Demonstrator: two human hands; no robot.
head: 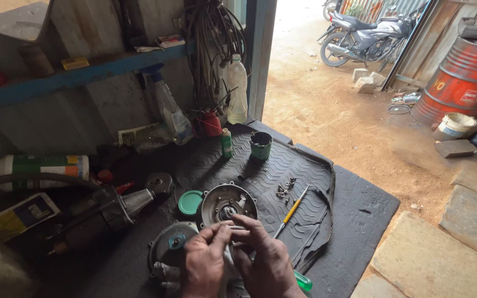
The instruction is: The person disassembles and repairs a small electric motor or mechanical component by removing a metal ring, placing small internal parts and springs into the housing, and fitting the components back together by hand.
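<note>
While the left hand [204,264] and right hand [263,259] meet fingertip to fingertip, narrowly pinching something too small to tell, the round metal cover [223,202] lies just beyond the fingers [222,232], beside a yellow-handled screwdriver [292,210].

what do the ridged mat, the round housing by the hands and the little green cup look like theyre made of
Ridged mat: probably rubber, matt black, moulded wavy ribs, floppy curled edge.
Round housing: looks like cast metal, dull grey, bolt lugs around the rim.
Green cup: likely plastic, smooth, grimy inside.
</note>
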